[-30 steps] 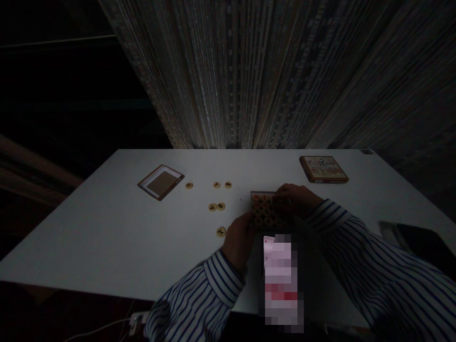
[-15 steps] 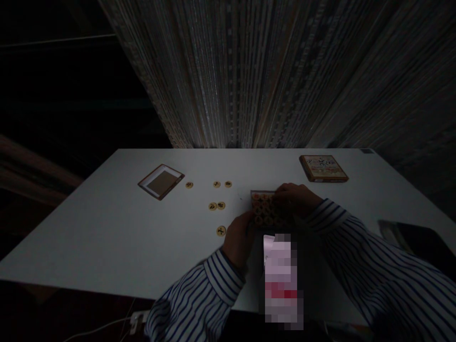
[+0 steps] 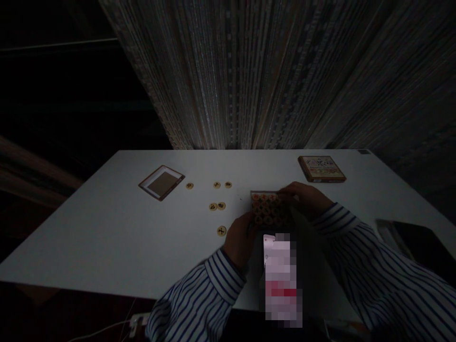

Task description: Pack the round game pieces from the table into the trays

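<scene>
A box of Chinese chess pieces (image 3: 265,209), round discs laid in rows, is tilted towards me near the table's front half. My left hand (image 3: 240,237) is closed on its near left edge. At the far right corner of the box is my right hand (image 3: 302,197), fingers curled against the rim and darkly shadowed. Left of the box, several loose discs lie on the table, among them a single chess piece (image 3: 221,231) beside my left hand and a touching pair with this chess piece (image 3: 221,205) on its right.
An open box lid (image 3: 144,185) lies at the left of the white table (image 3: 107,237). A decorated flat box (image 3: 322,168) sits back right. A lit phone (image 3: 269,242) is below my hands. A dark object (image 3: 423,247) lies at the right edge. Curtains hang behind.
My right hand has shifted slightly right and outward, so more discs in the far row of the box show. My left hand and the loose discs stay about where they were.
</scene>
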The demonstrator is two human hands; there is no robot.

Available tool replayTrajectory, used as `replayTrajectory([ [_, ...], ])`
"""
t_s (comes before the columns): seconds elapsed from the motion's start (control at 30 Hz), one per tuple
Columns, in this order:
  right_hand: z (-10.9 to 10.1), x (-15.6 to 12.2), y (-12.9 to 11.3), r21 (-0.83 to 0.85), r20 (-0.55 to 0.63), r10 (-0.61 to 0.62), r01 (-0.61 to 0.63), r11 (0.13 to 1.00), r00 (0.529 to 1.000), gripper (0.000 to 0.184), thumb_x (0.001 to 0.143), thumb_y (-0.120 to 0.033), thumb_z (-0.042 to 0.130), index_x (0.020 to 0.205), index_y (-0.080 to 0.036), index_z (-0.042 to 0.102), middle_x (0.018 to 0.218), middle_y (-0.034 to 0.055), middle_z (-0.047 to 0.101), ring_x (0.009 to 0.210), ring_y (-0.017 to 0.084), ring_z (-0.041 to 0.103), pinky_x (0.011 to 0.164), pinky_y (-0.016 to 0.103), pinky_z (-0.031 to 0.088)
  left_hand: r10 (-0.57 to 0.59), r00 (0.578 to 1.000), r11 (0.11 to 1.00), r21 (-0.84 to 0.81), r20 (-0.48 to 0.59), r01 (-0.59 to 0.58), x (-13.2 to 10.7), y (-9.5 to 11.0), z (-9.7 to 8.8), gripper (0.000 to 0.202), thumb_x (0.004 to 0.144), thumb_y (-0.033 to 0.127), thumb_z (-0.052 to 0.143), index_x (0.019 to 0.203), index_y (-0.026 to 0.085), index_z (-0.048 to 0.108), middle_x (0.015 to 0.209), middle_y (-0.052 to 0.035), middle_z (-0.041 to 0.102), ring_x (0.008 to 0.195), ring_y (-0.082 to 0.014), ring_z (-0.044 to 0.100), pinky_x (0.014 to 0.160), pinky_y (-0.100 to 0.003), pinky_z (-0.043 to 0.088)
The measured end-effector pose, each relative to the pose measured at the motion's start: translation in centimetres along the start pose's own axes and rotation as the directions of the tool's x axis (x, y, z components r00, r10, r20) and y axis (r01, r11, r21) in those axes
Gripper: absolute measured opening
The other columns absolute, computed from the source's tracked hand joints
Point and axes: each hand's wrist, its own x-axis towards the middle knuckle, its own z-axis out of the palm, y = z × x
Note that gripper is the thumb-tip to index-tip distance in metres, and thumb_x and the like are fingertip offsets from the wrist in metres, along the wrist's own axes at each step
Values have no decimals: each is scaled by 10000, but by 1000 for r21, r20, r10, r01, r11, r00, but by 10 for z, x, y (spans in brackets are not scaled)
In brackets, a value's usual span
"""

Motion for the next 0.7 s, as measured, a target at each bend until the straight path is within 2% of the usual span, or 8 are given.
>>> replayTrajectory([
  [0.1, 4, -18, -1, 41, 22, 190, -190, 981, 982, 338, 833, -267, 394, 1052, -165, 631, 977, 89, 675, 868, 207, 626, 744, 311, 478, 16, 1000, 1000, 3, 2, -16, -1, -1, 0, 347, 786, 123, 513, 1130, 153, 551, 1112, -101, 625, 1027, -216, 570, 883, -391, 466],
  [0.17, 9, -29, -2, 57, 87, 254, -259, 964, 963, 368, 840, -271, 370, 1100, -166, 609, 991, 85, 678, 876, 212, 635, 739, 312, 492, 18, 1000, 1000, -5, 0, -18, -1, 0, 0, 344, 787, 126, 510, 1126, 157, 554, 1102, -95, 630, 1021, -214, 573, 878, -384, 470],
  [0.23, 16, -36, -3, 76, 121, 260, -270, 960, 958, 385, 839, -273, 363, 1132, -170, 591, 1002, 76, 677, 883, 207, 639, 743, 310, 502, 20, 1000, 1000, -12, -7, -20, -1, 1, -1, 336, 789, 130, 505, 1120, 158, 559, 1089, -89, 637, 1006, -210, 580, 872, -379, 474],
  [0.37, 25, -41, -3, 116, 52, 224, -228, 967, 973, 381, 825, -247, 377, 1125, -166, 597, 1015, 71, 673, 919, 210, 630, 783, 327, 502, 36, 999, 999, -19, -15, -36, -1, 4, -2, 311, 790, 120, 498, 1087, 171, 578, 1064, -75, 648, 979, -198, 592, 859, -362, 481],
  [0.7, 26, -41, -7, 124, 28, 211, -213, 969, 977, 380, 816, -217, 378, 1126, -192, 596, 971, 59, 688, 876, 207, 642, 751, 336, 515, 38, 999, 999, 23, -33, -38, -2, 5, -3, 298, 788, 136, 501, 1070, 181, 586, 1024, -67, 659, 943, -203, 604, 821, -351, 498],
])
